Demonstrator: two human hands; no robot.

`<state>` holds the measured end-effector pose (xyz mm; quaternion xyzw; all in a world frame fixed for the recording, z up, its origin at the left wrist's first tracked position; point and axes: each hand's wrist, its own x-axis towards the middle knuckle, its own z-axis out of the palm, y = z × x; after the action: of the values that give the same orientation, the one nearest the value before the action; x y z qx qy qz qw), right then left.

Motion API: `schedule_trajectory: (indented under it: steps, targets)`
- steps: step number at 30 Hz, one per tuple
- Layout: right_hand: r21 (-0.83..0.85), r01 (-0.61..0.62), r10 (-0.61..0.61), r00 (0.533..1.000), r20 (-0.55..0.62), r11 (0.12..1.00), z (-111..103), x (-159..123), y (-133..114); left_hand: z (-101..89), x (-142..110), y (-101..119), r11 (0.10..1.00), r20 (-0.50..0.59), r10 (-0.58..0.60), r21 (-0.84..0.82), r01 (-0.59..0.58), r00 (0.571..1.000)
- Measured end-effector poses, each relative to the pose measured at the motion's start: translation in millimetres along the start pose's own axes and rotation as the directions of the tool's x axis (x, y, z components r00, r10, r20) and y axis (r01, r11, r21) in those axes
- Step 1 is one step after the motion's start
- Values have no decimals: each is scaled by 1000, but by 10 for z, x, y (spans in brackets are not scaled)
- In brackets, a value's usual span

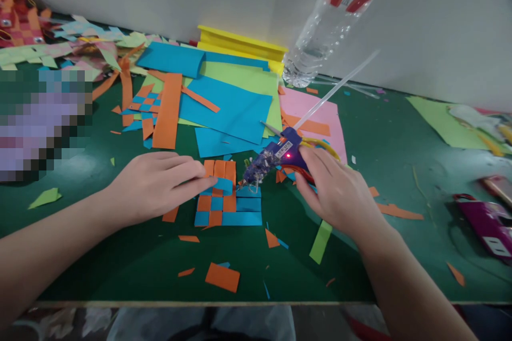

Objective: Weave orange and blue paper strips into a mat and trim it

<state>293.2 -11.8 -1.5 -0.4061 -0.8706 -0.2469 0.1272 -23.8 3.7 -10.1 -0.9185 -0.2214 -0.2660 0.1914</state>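
Observation:
A small woven mat of orange and blue paper strips lies on the green table. My left hand reaches over its left side, with the fingertips pinched at a blue paper strip on the weave; the thumb is hidden. My right hand is closed around the handle of a purple hot glue gun. Its red light is on, and a clear glue stick sticks out of the back. The glue-smeared nozzle points down at the mat, close to the blue strip; contact cannot be made out.
Behind lie blue sheets, an orange strip, a pink sheet and another woven piece. Scissors with yellow handles are partly under the glue gun. A clear bottle stands by the wall. A purple case lies right.

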Motion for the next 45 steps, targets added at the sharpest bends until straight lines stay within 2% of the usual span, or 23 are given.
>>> schedule_trajectory:
  steps: [5, 15, 22, 28, 33, 36, 41, 45]
  targets:
    - [8, -2, 2, 1000, -6, 1000, 8, -13, 5, 17, -24, 9, 1000, 7, 8, -4, -8, 1000]
    - [16, 24, -22, 992, -121, 1000, 1, -11, 33, 14, -17, 11, 999, 27, -26, -19, 26, 999]
    - [1, 17, -17, 991, -133, 1000, -6, 9, 37, 19, -41, 6, 999, 26, 32, 18, -33, 999]
    - [60, 21, -12, 989, -147, 998, -13, 9, 76, 31, -37, 4, 1000, 15, 23, -10, -23, 1000]
    - [85, -92, 96, 994, -49, 992, -38, -22, 140, 31, -71, -16, 998, 13, 53, -26, -52, 999]
    - [87, -147, 150, 988, -32, 985, -37, -42, 191, 31, -100, -32, 995, 13, 96, -15, -96, 995]
    - [71, -251, 255, 965, -61, 966, -12, -85, 356, 40, -126, -24, 998, 35, 58, -36, -57, 998]
    - [72, -354, 361, 922, -139, 932, 7, -144, 552, 61, -124, -5, 998, 18, 18, -64, -17, 1000]
